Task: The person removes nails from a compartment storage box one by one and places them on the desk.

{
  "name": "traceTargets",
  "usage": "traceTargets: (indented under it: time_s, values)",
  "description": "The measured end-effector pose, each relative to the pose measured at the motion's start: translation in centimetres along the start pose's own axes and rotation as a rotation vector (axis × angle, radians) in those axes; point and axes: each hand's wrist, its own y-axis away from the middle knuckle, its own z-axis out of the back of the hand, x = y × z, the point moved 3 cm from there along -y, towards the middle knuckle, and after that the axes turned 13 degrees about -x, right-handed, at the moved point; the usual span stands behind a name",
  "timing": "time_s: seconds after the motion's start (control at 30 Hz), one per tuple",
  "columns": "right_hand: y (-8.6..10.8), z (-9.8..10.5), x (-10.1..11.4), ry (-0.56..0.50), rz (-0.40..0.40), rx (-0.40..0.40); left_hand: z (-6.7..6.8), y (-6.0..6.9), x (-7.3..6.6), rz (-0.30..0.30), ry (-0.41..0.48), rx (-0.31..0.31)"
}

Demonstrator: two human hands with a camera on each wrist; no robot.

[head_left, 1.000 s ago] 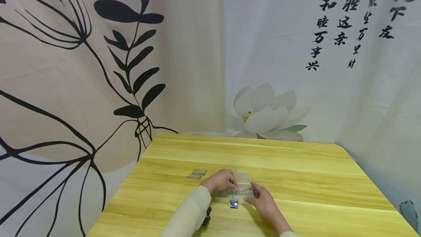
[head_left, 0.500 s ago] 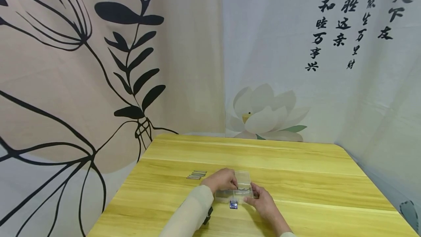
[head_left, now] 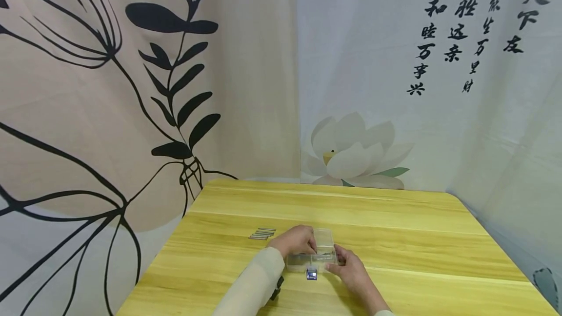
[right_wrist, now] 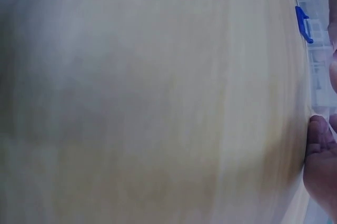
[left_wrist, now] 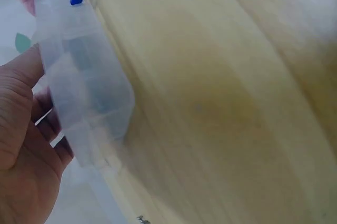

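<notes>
A clear compartment box (head_left: pixel 298 262) lies on the wooden table, its lid (head_left: pixel 324 238) folded back and a blue latch (head_left: pixel 311 274) on the near side. My left hand (head_left: pixel 295 240) bends down over the back left of the box; its fingertips are hidden in the head view. In the left wrist view, that hand (left_wrist: pixel 26 129) is against the clear plastic (left_wrist: pixel 89 77). With thumb in front and fingers behind, my right hand (head_left: pixel 351 267) grips the box's right end. Several thin metal screws (head_left: pixel 262 233) lie side by side, left of the box.
The wooden table (head_left: pixel 417 238) extends behind and right of the box. Under the left forearm shows a dark object (head_left: pixel 276 288), partly covered by the sleeve (head_left: pixel 254 277). A printed curtain (head_left: pixel 254 87) hangs behind the table.
The left fingers have shifted slightly inside the box, and the box front sits a touch lower in the head view. The right hand keeps its grip.
</notes>
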Motion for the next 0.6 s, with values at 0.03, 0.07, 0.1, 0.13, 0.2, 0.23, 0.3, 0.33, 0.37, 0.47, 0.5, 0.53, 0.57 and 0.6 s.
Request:
traceTargets:
  time_s: [0.03, 0.07, 0.1, 0.13, 0.2, 0.23, 0.3, 0.33, 0.37, 0.47, 0.5, 0.53, 0.57, 0.6]
  values:
    - [-0.01, -0.01, 0.01, -0.002, 0.001, -0.002, 0.03, 0.01, -0.06, -0.002, -0.004, 0.002]
    - [-0.01, -0.01, 0.0, -0.004, 0.0, -0.003, 0.08, 0.01, -0.12, -0.003, -0.005, 0.005]
    - [-0.03, -0.02, -0.04, -0.006, -0.002, -0.001, 0.11, 0.02, -0.17, -0.007, -0.009, 0.008]
    - [-0.04, -0.03, -0.09, -0.006, -0.004, -0.002, 0.12, 0.02, -0.19, -0.007, -0.009, 0.01]
    - [-0.06, -0.06, -0.17, -0.002, -0.003, -0.002, 0.03, 0.0, -0.1, -0.01, -0.006, 0.01]
    - [-0.07, -0.07, -0.21, -0.001, -0.003, 0.003, 0.03, 0.02, -0.1, -0.019, -0.01, 0.01]
    - [-0.06, -0.09, -0.27, 0.002, -0.005, 0.008, -0.08, 0.06, 0.0, -0.031, -0.013, 0.009]
    - [-0.05, -0.08, -0.27, 0.004, -0.007, 0.007, -0.13, 0.09, 0.07, -0.033, -0.011, 0.008]
    - [-0.04, -0.07, -0.26, 0.005, -0.009, 0.007, -0.17, 0.12, 0.11, -0.034, -0.006, 0.004]
    - [-0.02, -0.06, -0.22, 0.004, -0.012, 0.01, -0.28, 0.23, 0.32, -0.022, 0.037, -0.007]
    - [-0.03, -0.07, -0.21, 0.001, -0.01, 0.012, -0.29, 0.27, 0.38, -0.013, 0.059, -0.012]
    - [-0.04, -0.08, -0.17, -0.002, -0.007, 0.015, -0.28, 0.3, 0.45, -0.001, 0.091, -0.019]
    - [-0.06, -0.07, -0.14, -0.003, -0.001, 0.016, -0.26, 0.31, 0.51, 0.011, 0.125, -0.028]
    - [-0.08, -0.08, -0.11, -0.008, 0.002, 0.017, -0.21, 0.31, 0.58, 0.017, 0.156, -0.041]
